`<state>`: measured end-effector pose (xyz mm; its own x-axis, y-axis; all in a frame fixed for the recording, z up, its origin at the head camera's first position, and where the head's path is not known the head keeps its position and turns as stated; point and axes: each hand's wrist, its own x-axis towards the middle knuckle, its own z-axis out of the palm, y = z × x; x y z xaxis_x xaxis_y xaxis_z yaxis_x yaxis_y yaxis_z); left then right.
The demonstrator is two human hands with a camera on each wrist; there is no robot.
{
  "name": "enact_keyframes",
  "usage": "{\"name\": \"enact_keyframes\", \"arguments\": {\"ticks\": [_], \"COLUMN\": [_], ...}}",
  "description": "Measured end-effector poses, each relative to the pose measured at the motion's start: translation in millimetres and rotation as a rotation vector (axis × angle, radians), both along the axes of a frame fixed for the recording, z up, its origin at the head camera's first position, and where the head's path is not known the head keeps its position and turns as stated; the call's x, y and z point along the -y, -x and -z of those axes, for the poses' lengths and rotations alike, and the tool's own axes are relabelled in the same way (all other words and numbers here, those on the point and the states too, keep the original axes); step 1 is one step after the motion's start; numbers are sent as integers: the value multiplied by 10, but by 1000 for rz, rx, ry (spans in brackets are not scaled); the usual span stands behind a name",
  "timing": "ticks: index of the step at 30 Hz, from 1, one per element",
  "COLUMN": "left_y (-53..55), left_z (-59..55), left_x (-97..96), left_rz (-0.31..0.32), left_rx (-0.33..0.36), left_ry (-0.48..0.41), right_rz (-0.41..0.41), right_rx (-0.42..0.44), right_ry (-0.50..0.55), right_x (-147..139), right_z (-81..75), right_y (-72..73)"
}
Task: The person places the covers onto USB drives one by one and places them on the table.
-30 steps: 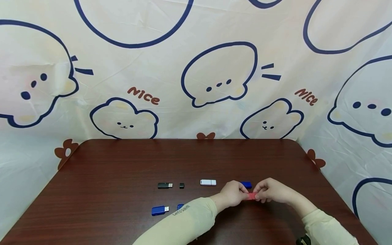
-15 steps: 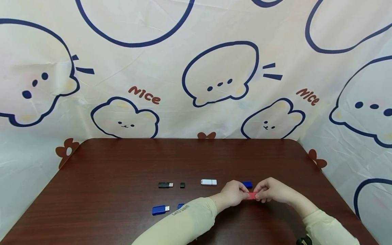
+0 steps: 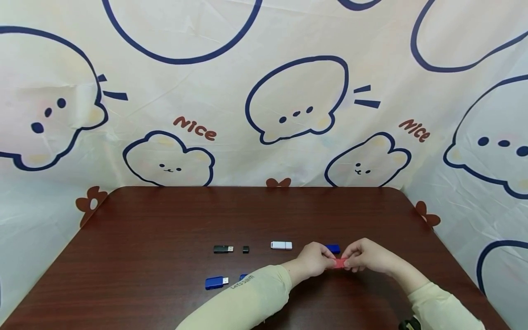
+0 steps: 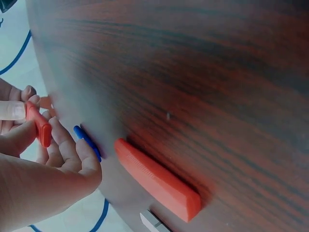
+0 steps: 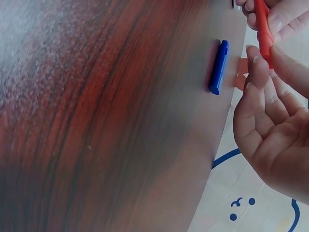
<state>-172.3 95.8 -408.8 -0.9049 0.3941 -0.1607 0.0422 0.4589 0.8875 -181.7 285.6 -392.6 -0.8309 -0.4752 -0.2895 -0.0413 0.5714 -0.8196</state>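
Note:
Between both hands, raised over the table, is a red USB stick, with a seam across it in the right wrist view. My left hand pinches one end between thumb and fingers. At the other end, the thumb and index finger of my right hand pinch it, its other fingers loosely bent. The fingertips cover both ends. Just beyond the hands, a blue USB stick lies on the table. Another red stick lies on the wood in the left wrist view; the left arm hides it from the head view.
Left of the hands lie a white USB stick, a black USB stick with bare plug and its black cap. Nearer is an uncapped blue USB stick; a blue cap is partly behind the left sleeve. Printed cloth surrounds the table.
Almost nothing differs. Both hands keep their pinch on the red USB stick in the same place; the head view has shifted very slightly.

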Motion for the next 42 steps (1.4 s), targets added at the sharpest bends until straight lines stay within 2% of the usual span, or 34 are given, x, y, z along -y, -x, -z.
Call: {"name": "enact_keyframes", "arguments": {"ticks": [19, 27, 31, 36, 39, 42], "left_y": [-44, -40, -23, 9, 21, 27], "left_z": [-56, -27, -7, 16, 27, 34], "left_x": [-3, 34, 55, 79, 99, 113], "left_rz": [-59, -11, 33, 93, 90, 72], "left_rx": [-26, -70, -132, -241, -277, -291], "left_ry": [-45, -36, 7, 165, 210, 204], "right_rz": [28, 43, 56, 71, 75, 75], "right_rx": [-46, -16, 5, 25, 29, 31], "right_ry": [-20, -7, 9, 36, 41, 48], "right_x": [82, 79, 56, 22, 6, 1], "right_z": [-99, -65, -41, -25, -18, -12], "right_y": [-23, -35, -28, -29, -26, -22]}}
